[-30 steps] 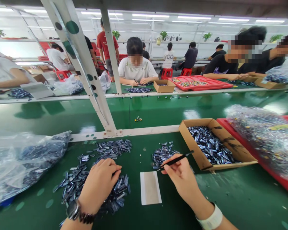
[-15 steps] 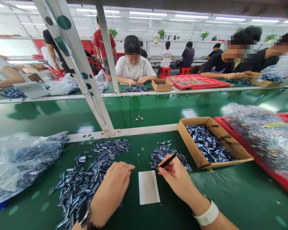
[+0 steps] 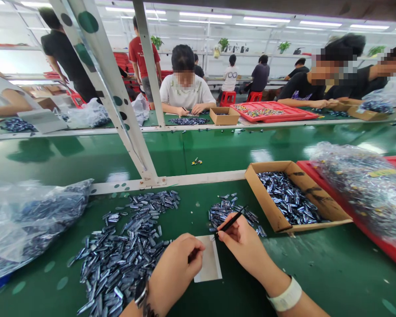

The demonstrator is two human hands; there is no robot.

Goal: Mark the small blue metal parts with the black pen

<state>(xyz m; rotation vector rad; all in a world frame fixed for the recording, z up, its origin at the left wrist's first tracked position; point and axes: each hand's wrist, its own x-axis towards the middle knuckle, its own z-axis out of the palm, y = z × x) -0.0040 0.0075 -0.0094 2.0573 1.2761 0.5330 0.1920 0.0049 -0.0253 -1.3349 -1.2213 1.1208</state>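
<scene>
Dark glossy pieces lie heaped beside my left hand, its fingers curled (gripping one? I can't tell); my right hand has fingers clamped on black tweezers. A careless left sweep could scatter the heap.

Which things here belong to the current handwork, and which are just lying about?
In use, apparently:
black tool, in right hand
pale card, at left hand
larger dark-piece pile
smaller pile
open box

Lying about, probably:
left-side bag
right-side bag
red tray
yellow-and-white bits
</scene>
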